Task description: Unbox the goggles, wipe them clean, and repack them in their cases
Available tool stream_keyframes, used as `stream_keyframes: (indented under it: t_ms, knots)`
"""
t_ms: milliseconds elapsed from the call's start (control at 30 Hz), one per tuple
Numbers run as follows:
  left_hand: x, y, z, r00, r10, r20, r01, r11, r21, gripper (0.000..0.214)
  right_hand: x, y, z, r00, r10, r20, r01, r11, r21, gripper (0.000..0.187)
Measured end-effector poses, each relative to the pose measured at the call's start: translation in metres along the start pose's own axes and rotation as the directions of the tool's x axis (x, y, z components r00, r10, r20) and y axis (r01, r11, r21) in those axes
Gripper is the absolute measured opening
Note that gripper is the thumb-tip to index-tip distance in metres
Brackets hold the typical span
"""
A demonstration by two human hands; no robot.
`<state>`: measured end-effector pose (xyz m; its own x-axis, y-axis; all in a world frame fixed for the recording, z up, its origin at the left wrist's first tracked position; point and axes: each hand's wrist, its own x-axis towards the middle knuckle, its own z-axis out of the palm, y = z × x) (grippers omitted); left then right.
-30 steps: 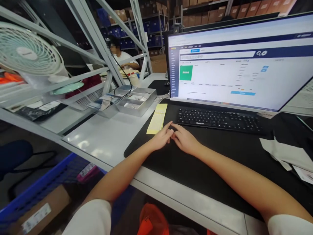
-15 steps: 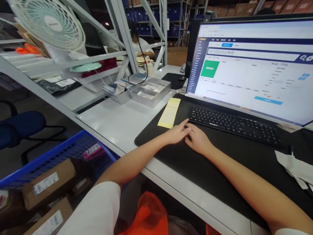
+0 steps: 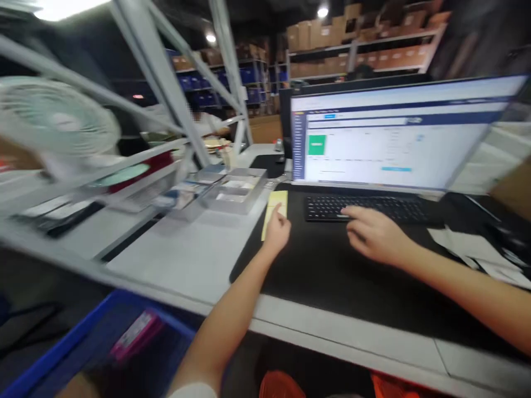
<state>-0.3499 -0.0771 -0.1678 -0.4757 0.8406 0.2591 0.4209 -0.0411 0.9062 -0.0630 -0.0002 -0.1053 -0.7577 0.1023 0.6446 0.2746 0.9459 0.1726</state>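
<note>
The picture is smeared by motion. My left hand lies on the black desk mat, with its fingertips at the near end of a yellow label sheet; its fingers are too blurred to read. My right hand is further right, fingers spread, and reaches onto the near edge of the black keyboard. Behind the keyboard stands a wide monitor showing a white and blue page with a green square.
Metal trays with small items sit left of the mat on the white table. A white fan stands on the rack at left. A blue crate is below. Papers lie at right. Another person sits far behind.
My hands were touching in front of the keyboard; now they are apart. The left went to the yellow sheet and the right went onto the keyboard. The camera swung.
</note>
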Motion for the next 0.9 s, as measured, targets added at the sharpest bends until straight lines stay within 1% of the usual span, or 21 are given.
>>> stream_keyframes:
  t_ms: [33, 67, 100, 133, 167, 200, 233, 267, 300, 333, 367, 400, 500, 600, 667, 733, 833, 900]
  knots:
    - [0.002, -0.001, 0.0, 1.0, 0.015, -0.016, -0.015, 1.0, 0.0, 0.068, -0.015, 0.027, -0.011, 0.994, 0.1, 0.041, -0.097, 0.993, -0.063, 0.008]
    - [0.003, -0.002, 0.0, 0.997, 0.046, -0.06, -0.046, 0.999, 0.007, 0.067, -0.034, 0.058, -0.023, 0.967, 0.245, 0.074, -0.234, 0.963, -0.135, 0.01]
    - [0.004, -0.002, 0.001, 0.994, 0.074, -0.075, -0.074, 0.997, 0.005, 0.067, -0.057, 0.089, -0.035, 0.896, 0.428, 0.114, -0.397, 0.89, -0.224, 0.014]
    - [0.004, -0.003, 0.003, 0.992, 0.103, -0.076, -0.104, 0.995, -0.006, 0.068, -0.084, 0.119, -0.047, 0.767, 0.628, 0.133, -0.566, 0.759, -0.322, 0.019]
    - [0.004, -0.002, 0.004, 0.989, 0.132, -0.071, -0.134, 0.991, -0.018, 0.069, -0.112, 0.146, -0.059, 0.572, 0.812, 0.121, -0.714, 0.565, -0.413, 0.026]
    - [0.002, -0.001, 0.006, 0.987, 0.154, -0.053, -0.156, 0.987, -0.035, 0.07, -0.14, 0.168, -0.07, 0.346, 0.934, 0.084, -0.811, 0.343, -0.474, 0.034]
    - [-0.001, 0.0, 0.007, 0.984, 0.172, -0.038, -0.174, 0.984, -0.05, 0.07, -0.166, 0.185, -0.078, 0.227, 0.972, 0.056, -0.838, 0.224, -0.497, 0.044]
    - [-0.004, 0.002, 0.008, 0.983, 0.182, -0.029, -0.184, 0.981, -0.059, 0.069, -0.188, 0.196, -0.083, 0.149, 0.988, 0.044, -0.851, 0.151, -0.503, 0.051]
    - [-0.007, 0.005, 0.008, 0.982, 0.185, -0.025, -0.186, 0.98, -0.066, 0.069, -0.207, 0.203, -0.086, 0.096, 0.994, 0.046, -0.86, 0.106, -0.499, 0.056]
    - [-0.009, 0.007, 0.008, 0.983, 0.184, -0.025, -0.185, 0.98, -0.074, 0.068, -0.222, 0.208, -0.086, 0.078, 0.995, 0.056, -0.867, 0.096, -0.489, 0.058]
    - [-0.011, 0.009, 0.008, 0.983, 0.181, -0.031, -0.183, 0.979, -0.086, 0.068, -0.234, 0.209, -0.085, 0.071, 0.995, 0.065, -0.873, 0.093, -0.478, 0.058]
    - [-0.012, 0.011, 0.008, 0.983, 0.179, -0.041, -0.182, 0.978, -0.098, 0.069, -0.243, 0.21, -0.084, 0.073, 0.995, 0.069, -0.878, 0.097, -0.468, 0.058]
    - [-0.012, 0.012, 0.005, 0.982, 0.179, -0.058, -0.186, 0.972, -0.144, 0.072, -0.265, 0.209, -0.078, 0.102, 0.994, 0.04, -0.887, 0.11, -0.448, 0.059]
    - [-0.011, 0.009, 0.004, 0.981, 0.185, -0.064, -0.193, 0.963, -0.19, 0.075, -0.284, 0.211, -0.074, 0.121, 0.992, -0.023, -0.895, 0.099, -0.435, 0.059]
    - [-0.011, 0.008, 0.005, 0.978, 0.198, -0.064, -0.207, 0.953, -0.219, 0.077, -0.295, 0.212, -0.071, 0.125, 0.99, -0.066, -0.898, 0.085, -0.432, 0.056]
    - [-0.013, 0.008, 0.006, 0.975, 0.216, -0.061, -0.224, 0.945, -0.238, 0.079, -0.302, 0.213, -0.069, 0.139, 0.985, -0.101, -0.897, 0.082, -0.435, 0.054]
    - [-0.016, 0.009, 0.006, 0.969, 0.236, -0.073, -0.247, 0.935, -0.254, 0.08, -0.307, 0.214, -0.067, 0.191, 0.965, -0.179, -0.895, 0.097, -0.434, 0.052]
    - [-0.018, 0.011, 0.006, 0.967, 0.243, -0.078, -0.255, 0.93, -0.264, 0.08, -0.308, 0.214, -0.067, 0.211, 0.954, -0.212, -0.896, 0.102, -0.433, 0.052]
